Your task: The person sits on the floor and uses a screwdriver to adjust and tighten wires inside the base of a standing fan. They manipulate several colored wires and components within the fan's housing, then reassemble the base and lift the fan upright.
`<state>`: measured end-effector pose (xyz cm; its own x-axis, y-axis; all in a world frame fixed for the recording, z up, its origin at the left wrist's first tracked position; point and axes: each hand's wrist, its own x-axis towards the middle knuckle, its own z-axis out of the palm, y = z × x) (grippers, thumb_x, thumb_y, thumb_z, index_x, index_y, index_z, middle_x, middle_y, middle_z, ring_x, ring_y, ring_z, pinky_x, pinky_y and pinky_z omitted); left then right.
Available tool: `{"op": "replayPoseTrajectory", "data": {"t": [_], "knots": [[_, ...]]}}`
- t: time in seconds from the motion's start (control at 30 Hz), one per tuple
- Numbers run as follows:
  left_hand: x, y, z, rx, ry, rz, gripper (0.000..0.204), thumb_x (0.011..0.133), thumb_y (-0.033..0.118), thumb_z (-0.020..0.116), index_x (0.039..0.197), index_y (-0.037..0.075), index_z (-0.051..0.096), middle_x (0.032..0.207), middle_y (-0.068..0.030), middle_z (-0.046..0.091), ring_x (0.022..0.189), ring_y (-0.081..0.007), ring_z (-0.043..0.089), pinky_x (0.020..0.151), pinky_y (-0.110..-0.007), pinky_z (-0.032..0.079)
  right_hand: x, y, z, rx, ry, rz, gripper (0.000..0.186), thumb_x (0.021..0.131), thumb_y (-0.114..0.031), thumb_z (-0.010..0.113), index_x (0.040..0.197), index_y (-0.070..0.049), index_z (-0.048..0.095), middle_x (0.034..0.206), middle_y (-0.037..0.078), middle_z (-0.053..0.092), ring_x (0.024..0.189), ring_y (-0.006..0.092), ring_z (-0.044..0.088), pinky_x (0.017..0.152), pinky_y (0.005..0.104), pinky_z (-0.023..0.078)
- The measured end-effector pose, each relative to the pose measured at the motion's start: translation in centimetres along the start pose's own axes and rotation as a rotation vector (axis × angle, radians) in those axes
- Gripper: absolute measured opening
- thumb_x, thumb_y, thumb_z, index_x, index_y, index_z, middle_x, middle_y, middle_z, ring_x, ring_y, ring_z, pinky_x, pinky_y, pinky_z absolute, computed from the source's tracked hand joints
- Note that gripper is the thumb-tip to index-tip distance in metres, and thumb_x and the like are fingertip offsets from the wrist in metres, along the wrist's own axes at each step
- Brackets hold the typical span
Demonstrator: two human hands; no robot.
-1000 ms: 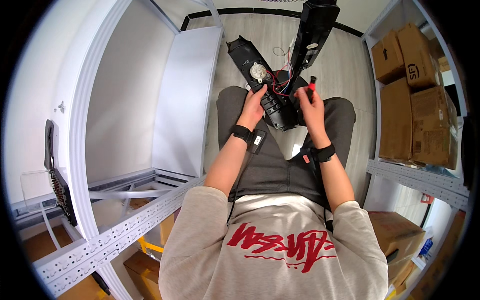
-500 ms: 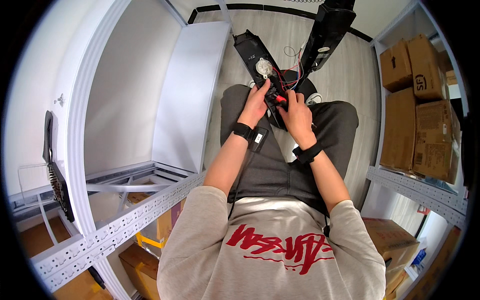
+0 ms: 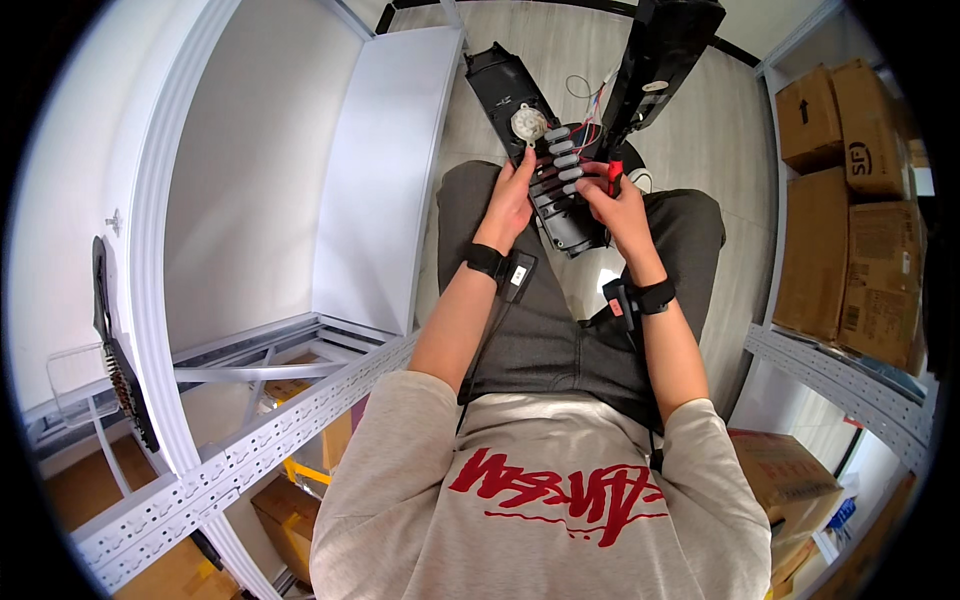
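A long black plastic housing [image 3: 491, 81] lies across my lap, tilted so a row of grey oval keys [image 3: 567, 160] shows along its right side. On it sits a round whitish disc-shaped part [image 3: 528, 124]. My left hand [image 3: 510, 208] grips the housing's left edge, thumb on top near the disc. My right hand [image 3: 625, 212] is closed around a red-and-black screwdriver [image 3: 615, 172], its finger and thumb at the lowest grey key. Thin red, white and blue wires [image 3: 594, 112] run from the housing toward a taller black casing [image 3: 668, 55]; the screwdriver's tip is hard to make out.
The tall black casing stands at the far right of my knees. A white metal shelf frame [image 3: 250, 470] is close on my left. Cardboard boxes [image 3: 812, 255] fill the shelves on my right. Pale wood-look floor [image 3: 590, 40] lies ahead.
The housing has turned so its grey keys now face up into view. My right hand has moved right, the screwdriver now pointing upright. My left hand keeps its grip.
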<state>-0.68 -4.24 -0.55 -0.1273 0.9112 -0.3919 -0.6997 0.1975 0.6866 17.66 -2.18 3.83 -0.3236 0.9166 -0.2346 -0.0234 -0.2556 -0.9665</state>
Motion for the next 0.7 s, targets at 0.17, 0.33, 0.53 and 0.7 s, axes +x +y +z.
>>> {"op": "replayPoseTrajectory", "data": {"t": [0.17,0.33,0.53,0.7], "knots": [[0.0,-0.6,0.1,0.068,0.032,0.066,0.049,0.103,0.023,0.057,0.146,0.010,0.039,0.136,-0.0099,0.055,0.119,-0.0218,0.057,0.098,-0.036,0.050,-0.3,-0.8,-0.6,0.249,-0.099,0.139,0.033,0.089,-0.019,0.072,0.117,-0.002,0.066,0.071,-0.008,0.052,0.056,0.0026,0.044,0.049,0.0203,0.029],[0.0,-1.3,2.1,0.299,0.065,0.422,0.076,0.102,0.014,0.058,0.160,0.018,0.009,0.155,-0.0117,0.036,0.130,-0.0216,0.047,0.105,-0.035,0.043,0.2,0.1,-1.7,0.258,-0.129,0.170,0.037,0.089,-0.020,0.072,0.121,-0.002,0.066,0.069,-0.008,0.051,0.055,0.0021,0.042,0.048,0.0199,0.027],[-0.1,-1.0,1.9,0.440,0.001,0.455,0.046,0.102,0.019,0.059,0.144,0.009,0.042,0.143,-0.0075,0.047,0.126,-0.0184,0.047,0.105,-0.033,0.040,-0.2,-1.0,-1.9,0.188,-0.085,0.205,0.038,0.088,-0.021,0.073,0.120,-0.002,0.066,0.070,-0.008,0.052,0.057,0.0014,0.043,0.049,0.0200,0.028],[0.3,-1.6,0.5,0.436,-0.054,0.378,0.024,0.103,0.025,0.058,0.113,0.003,0.061,0.114,-0.0038,0.061,0.107,-0.0135,0.055,0.095,-0.030,0.044,-0.1,-1.0,-2.0,0.166,-0.105,0.194,0.038,0.087,-0.018,0.073,0.120,-0.003,0.066,0.078,-0.007,0.059,0.060,0.0014,0.045,0.051,0.0193,0.031]]}}
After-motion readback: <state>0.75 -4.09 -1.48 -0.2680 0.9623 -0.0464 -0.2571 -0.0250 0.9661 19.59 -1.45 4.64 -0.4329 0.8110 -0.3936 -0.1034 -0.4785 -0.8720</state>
